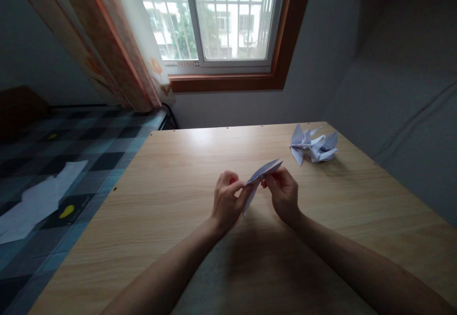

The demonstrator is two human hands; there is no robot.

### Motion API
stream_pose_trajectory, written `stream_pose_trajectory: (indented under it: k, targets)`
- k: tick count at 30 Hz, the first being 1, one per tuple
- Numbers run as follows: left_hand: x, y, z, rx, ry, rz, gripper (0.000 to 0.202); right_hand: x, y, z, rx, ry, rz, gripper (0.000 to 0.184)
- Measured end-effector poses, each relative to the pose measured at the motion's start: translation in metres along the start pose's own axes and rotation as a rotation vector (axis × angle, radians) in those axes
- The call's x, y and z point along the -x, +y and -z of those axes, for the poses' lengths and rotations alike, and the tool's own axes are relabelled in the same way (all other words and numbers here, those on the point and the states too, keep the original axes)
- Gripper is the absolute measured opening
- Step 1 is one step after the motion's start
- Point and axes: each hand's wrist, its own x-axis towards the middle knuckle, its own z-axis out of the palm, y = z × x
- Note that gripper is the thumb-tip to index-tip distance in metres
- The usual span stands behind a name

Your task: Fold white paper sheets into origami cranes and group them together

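Observation:
Both of my hands hold one folded piece of white paper (pixel 263 171) above the middle of a light wooden table (pixel 171 177). My left hand (pixel 227 198) pinches its lower left part with thumb and fingers. My right hand (pixel 283 192) grips it from the right, just under its upper pointed end. The paper is a narrow, pointed shape tilted up to the right. Its lower tip hangs down between my hands.
Folded white paper figures (pixel 313 146) lie at the table's far right. A bed with a checked cover (pixel 82 139) and white paper sheets (pixel 39 198) on it is at the left. A window (pixel 221 17) and a curtain (pixel 117 48) are behind.

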Motion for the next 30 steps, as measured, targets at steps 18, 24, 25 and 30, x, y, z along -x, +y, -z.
stream_pose_trajectory:
  k: [18, 24, 25, 30]
  targets:
    - [0.005, 0.000, -0.006, 0.214, -0.094, 0.160, 0.030, 0.002, 0.010, -0.004, -0.120, -0.203, -0.273, 0.021]
    - [0.003, -0.003, -0.008, 0.458, -0.117, 0.299, 0.024, 0.000, 0.012, -0.002, -0.225, -0.286, -0.313, 0.026]
    - [0.002, -0.003, -0.008, 0.531, -0.118, 0.314, 0.023, -0.001, 0.013, -0.002, -0.245, -0.271, -0.329, 0.029]
    - [0.000, -0.006, -0.005, 0.724, -0.070, 0.391, 0.025, -0.003, 0.016, -0.001, -0.290, -0.281, -0.397, 0.037]
